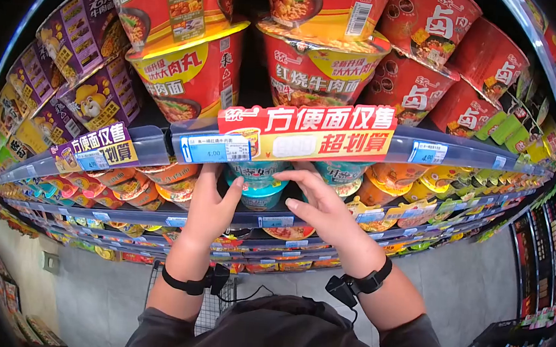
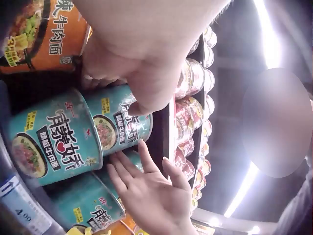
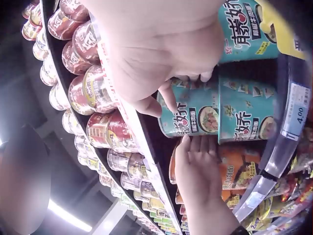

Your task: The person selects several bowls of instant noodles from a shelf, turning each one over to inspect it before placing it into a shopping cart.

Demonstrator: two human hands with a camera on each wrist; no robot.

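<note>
Behind the shelf's front edge [image 1: 237, 221], left hand [image 1: 212, 204] and right hand [image 1: 327, 211], fingers extended, flank the upper teal cup [image 2: 111, 122]; even pressure should keep it level.

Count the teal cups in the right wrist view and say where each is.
3: one cup at upper right, a second cup by the right hand, and a third cup beside that cup. More may be hidden.

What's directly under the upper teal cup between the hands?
A lower teal cup, with its printed side showing. Its top can't be seen properly because the upper teal cup covers it.
</note>
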